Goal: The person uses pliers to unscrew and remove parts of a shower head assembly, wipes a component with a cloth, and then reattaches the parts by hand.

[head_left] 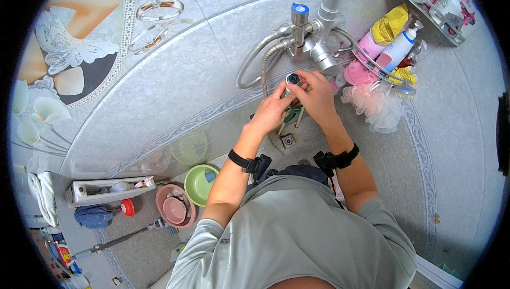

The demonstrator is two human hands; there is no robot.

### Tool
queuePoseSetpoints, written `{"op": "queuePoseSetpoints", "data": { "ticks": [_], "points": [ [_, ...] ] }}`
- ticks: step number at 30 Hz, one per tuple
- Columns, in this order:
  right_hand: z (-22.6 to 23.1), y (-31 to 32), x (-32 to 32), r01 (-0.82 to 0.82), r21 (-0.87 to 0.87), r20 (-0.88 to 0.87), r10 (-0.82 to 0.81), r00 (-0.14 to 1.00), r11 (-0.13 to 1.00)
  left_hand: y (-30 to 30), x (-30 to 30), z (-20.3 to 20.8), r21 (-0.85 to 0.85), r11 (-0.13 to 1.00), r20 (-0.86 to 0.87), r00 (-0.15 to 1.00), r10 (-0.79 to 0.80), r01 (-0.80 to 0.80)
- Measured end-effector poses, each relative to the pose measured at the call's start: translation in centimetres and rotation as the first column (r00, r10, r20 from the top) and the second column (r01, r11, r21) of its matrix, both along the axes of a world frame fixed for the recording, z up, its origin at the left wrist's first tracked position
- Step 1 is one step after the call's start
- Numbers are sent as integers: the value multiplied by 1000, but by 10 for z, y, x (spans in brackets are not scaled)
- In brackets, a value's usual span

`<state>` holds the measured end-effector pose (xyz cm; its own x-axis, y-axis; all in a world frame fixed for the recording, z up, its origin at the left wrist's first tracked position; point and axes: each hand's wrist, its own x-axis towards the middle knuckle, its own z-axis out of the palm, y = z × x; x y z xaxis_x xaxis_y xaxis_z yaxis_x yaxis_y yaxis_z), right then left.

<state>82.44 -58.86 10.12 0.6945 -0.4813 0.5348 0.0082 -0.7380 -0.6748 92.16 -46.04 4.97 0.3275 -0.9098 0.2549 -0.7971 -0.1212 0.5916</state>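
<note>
Both hands meet in front of the wall by the shower mixer. Between them is a small silver cylindrical fitting (292, 78) with a dark round end facing up. My left hand (270, 110) pinches it from the left, fingertips closed on its side. From the right, my right hand (317, 96) grips it with thumb and fingers. Just above stands the chrome shower mixer (322, 40) with a blue-topped knob (300, 11). Braided metal hoses (264, 63) loop from it toward my hands. Something green (291, 114) with pale stems shows below my hands, partly hidden.
A corner rack (396, 78) with bottles sits right of the mixer, a bath puff (374, 107) hanging beneath. Another rack (456, 39) is higher up. On the floor are a floor drain (287, 140), a green basin (197, 197), a pink basin (160, 204) and a long pole (125, 239).
</note>
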Motion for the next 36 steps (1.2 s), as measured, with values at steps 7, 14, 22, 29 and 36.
{"op": "queuePoseSetpoints", "data": {
  "ticks": [7,14,22,29,36],
  "points": [
    [-1,1,-4,25,66,-27,-23,999,997,-1,4,-5,9,1000,32,999,2,-2],
    [-11,-6,-8,55,80,-38,-52,998,995,-10,15,-1,-2,1000,41,999,-4,4],
    [-15,-6,6,133,29,-20,-133,991,991,-18,23,2,4,1000,62,998,-5,4],
    [-10,-2,25,159,41,87,-163,983,986,-20,21,2,-18,1000,68,998,-5,6],
    [-7,-2,23,173,35,24,-174,985,984,-16,14,-7,29,1000,26,1000,4,-4]
  ]
}}
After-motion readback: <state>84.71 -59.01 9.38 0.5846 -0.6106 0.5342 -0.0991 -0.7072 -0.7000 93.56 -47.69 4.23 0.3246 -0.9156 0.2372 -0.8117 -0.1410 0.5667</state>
